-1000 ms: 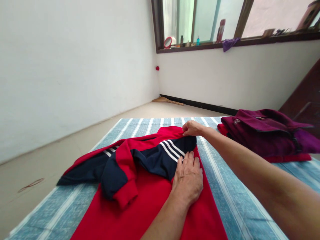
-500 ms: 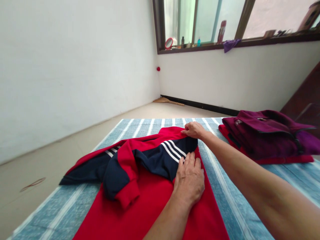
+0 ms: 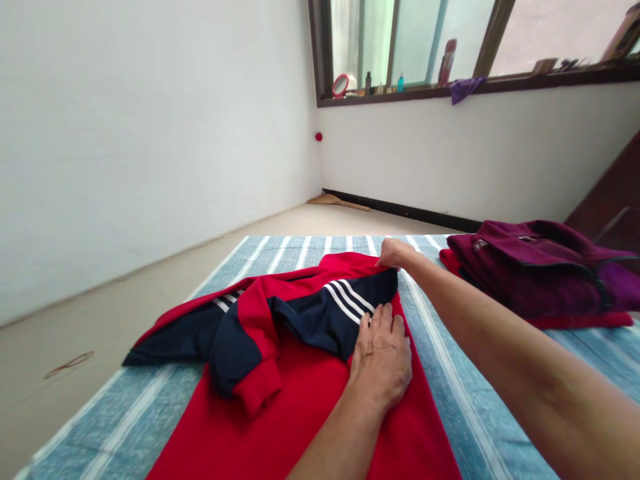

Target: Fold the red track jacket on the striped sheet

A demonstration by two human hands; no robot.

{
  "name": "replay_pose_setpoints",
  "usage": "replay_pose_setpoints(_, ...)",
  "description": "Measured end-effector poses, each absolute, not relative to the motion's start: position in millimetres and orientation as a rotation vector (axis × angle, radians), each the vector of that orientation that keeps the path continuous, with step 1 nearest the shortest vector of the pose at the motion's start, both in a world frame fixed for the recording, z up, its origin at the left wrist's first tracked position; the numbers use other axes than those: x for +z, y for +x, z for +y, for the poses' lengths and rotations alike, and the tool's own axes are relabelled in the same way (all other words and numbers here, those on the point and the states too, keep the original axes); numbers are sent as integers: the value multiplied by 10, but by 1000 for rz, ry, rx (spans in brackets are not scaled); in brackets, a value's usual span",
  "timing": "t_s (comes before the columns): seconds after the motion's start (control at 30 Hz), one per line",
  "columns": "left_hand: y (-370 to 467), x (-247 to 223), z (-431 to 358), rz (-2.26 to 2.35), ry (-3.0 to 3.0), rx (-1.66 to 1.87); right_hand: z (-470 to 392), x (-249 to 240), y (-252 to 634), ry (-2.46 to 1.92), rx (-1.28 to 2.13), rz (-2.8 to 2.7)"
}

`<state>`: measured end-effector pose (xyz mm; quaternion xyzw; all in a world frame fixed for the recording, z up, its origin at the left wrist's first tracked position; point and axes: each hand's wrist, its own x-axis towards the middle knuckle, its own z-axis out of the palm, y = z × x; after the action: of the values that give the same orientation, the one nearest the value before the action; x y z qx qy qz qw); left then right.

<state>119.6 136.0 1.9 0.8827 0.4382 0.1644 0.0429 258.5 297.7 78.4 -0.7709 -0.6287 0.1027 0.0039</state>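
A red and navy tracksuit top [image 3: 310, 407] lies spread on the bed, with white stripes along its navy shoulders. One sleeve [image 3: 240, 353] is folded across the body, its red cuff toward me. My left hand [image 3: 383, 353] rests flat on the navy sleeve and the red body near the right edge, fingers stretched out. Farther off, my right hand [image 3: 394, 253] pinches the top at its shoulder edge, close to the collar. The fingertips of that hand are partly hidden.
Folded purple and red clothes [image 3: 540, 273] are stacked on the right side of the striped bed cover [image 3: 440, 360]. A windowsill [image 3: 425, 94] beyond holds a red-rimmed mirror [image 3: 341, 85], several bottles and a purple cloth [image 3: 465, 89]. White walls rise at left and behind.
My right hand has shifted slightly to the right along the shoulder edge. My left hand stays pressed on the top, and the view has moved a little.
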Motion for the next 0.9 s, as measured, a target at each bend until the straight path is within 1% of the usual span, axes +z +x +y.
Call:
replay_pose_setpoints(0.13,1194,-60,1377,1342,2713,553,3059,793,2616,-2438,559,-1995)
replay_pose_setpoints(0.23,1192,-91,1374,1334,2724,579,3085,788,2632,-2442,669,-1974)
replay_pose_setpoints(0.4,1191,-94,1364,1342,2715,595,3096,793,2628,-2454,714,-1866)
replay_pose_setpoints(0.53,1192,-64,1372,1338,2700,540,3082,789,2623,-2429,760,-1775)
replay_pose_setpoints(0.77,1207,-18,1377,1349,2715,474,2970,756,2704,-2310,1005,-1668)
replay_pose_setpoints(0.9,1215,-3,1370,1359,2712,485,2985,718,2691,-2324,980,-1600)
